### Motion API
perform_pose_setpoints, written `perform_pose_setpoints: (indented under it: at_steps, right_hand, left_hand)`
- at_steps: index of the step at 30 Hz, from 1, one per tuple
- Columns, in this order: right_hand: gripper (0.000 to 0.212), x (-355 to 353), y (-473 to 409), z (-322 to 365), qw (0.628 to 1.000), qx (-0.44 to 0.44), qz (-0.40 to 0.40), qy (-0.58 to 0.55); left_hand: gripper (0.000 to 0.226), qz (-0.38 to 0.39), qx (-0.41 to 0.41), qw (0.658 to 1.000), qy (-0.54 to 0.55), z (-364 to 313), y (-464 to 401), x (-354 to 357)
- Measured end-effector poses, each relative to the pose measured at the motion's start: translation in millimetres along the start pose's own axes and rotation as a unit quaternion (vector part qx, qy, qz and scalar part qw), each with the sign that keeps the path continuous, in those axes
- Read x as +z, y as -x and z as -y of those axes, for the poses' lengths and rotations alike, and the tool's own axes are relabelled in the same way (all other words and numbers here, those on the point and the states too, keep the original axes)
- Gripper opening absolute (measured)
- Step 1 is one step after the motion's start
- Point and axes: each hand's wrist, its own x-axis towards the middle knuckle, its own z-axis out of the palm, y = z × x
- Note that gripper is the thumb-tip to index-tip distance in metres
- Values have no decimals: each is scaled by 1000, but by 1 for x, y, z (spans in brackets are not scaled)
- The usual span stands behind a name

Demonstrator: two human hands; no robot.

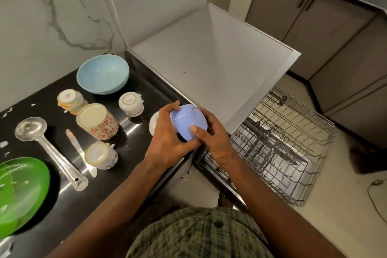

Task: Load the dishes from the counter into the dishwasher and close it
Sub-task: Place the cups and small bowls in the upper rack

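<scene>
Over the counter's edge, your left hand [167, 138] and right hand [215, 142] both clasp the blue bowl [188, 121]; racks [293, 153] look bare, most dishes remain.

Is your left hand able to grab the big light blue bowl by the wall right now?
Probably not yet. The left hand and right hand both hold the small purple bowl. Nothing blocks the way to the light blue bowl; the left hand just needs freeing first.

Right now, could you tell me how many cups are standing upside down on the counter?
4: one beside the blue bowl, one right of it, the floral one in the middle, one nearest.
</scene>
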Motion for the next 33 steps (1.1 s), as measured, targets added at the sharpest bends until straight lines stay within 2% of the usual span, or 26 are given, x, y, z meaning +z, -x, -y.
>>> perform_pose_setpoints:
  at_steps: [3, 7, 10, 16, 20, 26, 30, 33]
  right_hand:
    - [72, -11, 9, 1, 999, -20, -25, 18]
    - [78, -36, 22, -5, 998, -32, -56, 28]
    - [85, -60, 29, -8, 994, -42, -80, 59]
    - [84, -112, 27, -6, 986, -45, -110, 118]
    - [82, -153, 22, -5, 983, -42, -132, 116]
    - [76, -221, 14, -10, 979, -29, -173, 107]
    - [65, -264, 14, -21, 972, 17, -224, 67]
    - [56, -295, 13, -30, 962, 62, -264, 32]
  left_hand:
    - [93, 32, 23, 997, -71, 2, -4, 7]
    - [101, 65, 84, 968, -227, 4, -20, 24]
    - [97, 81, 128, 952, -265, 6, -30, 45]
    - [97, 128, 118, 952, -251, -4, -51, 99]
    - [93, 153, 111, 955, -228, -20, -67, 144]
    - [92, 229, 65, 955, -180, -42, -94, 216]
    - [94, 283, 66, 950, -111, -51, -106, 263]
    - [103, 329, 80, 935, -103, -52, -112, 301]
